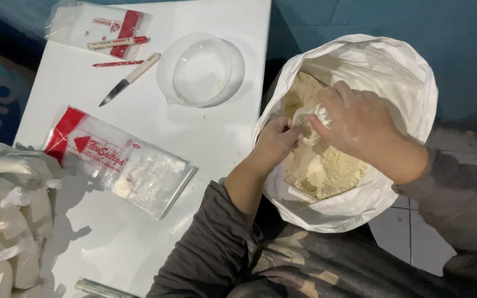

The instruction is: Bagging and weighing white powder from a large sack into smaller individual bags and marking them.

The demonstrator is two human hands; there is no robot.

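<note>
both hands are inside the mouth of a big white sack (393,72) at the right of the frame, which holds pale yellow flour (327,165). the left hand (276,142) is closed on the edge of a small clear plastic bag (308,122), pinching it between thumb and fingers. the right hand (360,122), dusted with powder, is curled over the same little bag from the other side, gripping it just above the flour. the small bag sits between the two hands, near the centre of the sack's opening.

left of the sack is a white table (139,232). a clear plastic bowl (201,70) stands at its upper middle, and a knife (131,78) with a pale handle lies just left of it. a stack of flat clear bags with red print (122,163) lies at centre left, and another packet (97,26) with a pen (118,42) on it is at the upper left. filled white bags (6,221) are piled at the lower left edge.
</note>
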